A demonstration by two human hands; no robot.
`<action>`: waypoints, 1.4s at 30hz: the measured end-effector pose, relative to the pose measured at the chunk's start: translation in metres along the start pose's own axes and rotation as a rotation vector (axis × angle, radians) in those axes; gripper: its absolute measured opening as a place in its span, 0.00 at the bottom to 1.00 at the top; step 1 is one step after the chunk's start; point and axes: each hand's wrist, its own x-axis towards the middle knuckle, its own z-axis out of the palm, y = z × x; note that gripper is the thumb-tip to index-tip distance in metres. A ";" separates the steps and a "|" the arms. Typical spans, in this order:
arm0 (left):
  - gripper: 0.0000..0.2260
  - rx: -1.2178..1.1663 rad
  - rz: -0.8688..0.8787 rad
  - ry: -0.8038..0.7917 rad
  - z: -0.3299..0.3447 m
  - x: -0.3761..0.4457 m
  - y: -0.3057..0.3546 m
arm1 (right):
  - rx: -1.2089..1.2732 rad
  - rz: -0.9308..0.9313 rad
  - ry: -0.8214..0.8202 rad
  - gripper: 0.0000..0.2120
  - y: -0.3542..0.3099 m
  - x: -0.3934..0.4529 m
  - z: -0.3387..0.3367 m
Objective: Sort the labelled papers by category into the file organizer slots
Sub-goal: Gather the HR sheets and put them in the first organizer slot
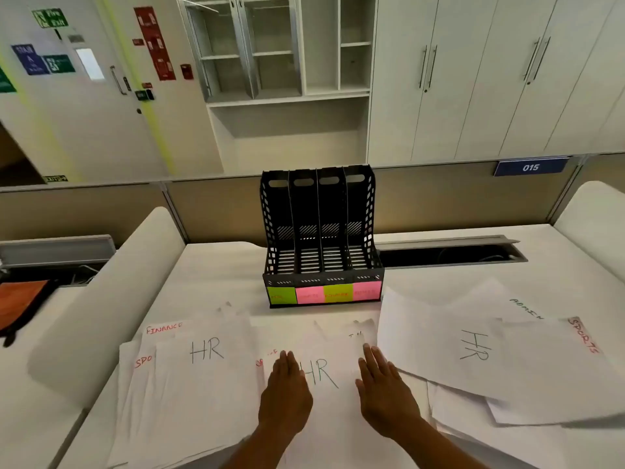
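Observation:
A black file organizer [321,211] with several empty slots stands upright at the middle of the white desk; green and pink sticky labels [324,293] run along its front. White papers lie spread in front of it. One marked HR [324,374] lies in the centre. My left hand [285,397] and my right hand [385,394] rest flat on it, either side of the letters, fingers extended. Another HR sheet [206,353] tops the left pile, over sheets marked FINANCE [164,328] and SPO. On the right lie an HR sheet [473,346], an ADMIN sheet [526,308] and a SPORTS sheet [583,336].
An open cable trough [449,255] runs behind the organizer to the right. White curved dividers [111,299] flank the desk on both sides. A dark bag with an orange panel [23,299] sits at the far left. Cabinets and shelves line the wall behind.

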 end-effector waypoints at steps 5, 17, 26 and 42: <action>0.25 -0.059 -0.137 -0.146 0.013 -0.012 -0.005 | -0.014 0.040 -0.139 0.27 0.008 -0.008 0.015; 0.27 -0.349 -0.391 -0.089 0.015 -0.010 -0.005 | 0.022 0.067 -0.263 0.29 0.007 -0.016 0.026; 0.17 -0.628 -0.349 -0.082 0.009 -0.011 0.003 | 0.216 0.265 -0.013 0.33 0.006 -0.012 0.022; 0.07 -0.562 -0.459 0.073 0.017 -0.012 -0.022 | 0.577 0.327 0.151 0.03 0.020 -0.003 0.018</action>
